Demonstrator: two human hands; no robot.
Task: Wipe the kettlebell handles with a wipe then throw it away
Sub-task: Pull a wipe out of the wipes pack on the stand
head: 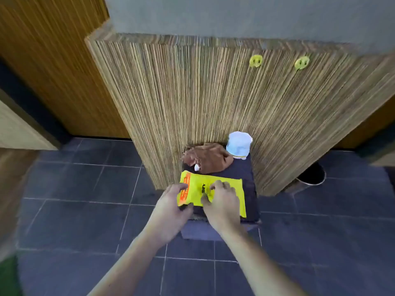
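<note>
A yellow pack of wipes [226, 186] with an orange strip on its left end lies flat on a dark low stool [248, 169]. My left hand [171, 208] grips the pack's left end, thumb under the edge. My right hand [222, 201] rests on top of the pack near its middle, fingers curled and pinching at its surface. No loose wipe shows. No kettlebell is in view.
A crumpled brown cloth [208, 158] and a pale blue tub [238, 145] sit at the stool's back, against a striped wooden panel [213, 99]. A metal bin [311, 175] with a dark opening stands on the tiled floor [85, 199] to the right.
</note>
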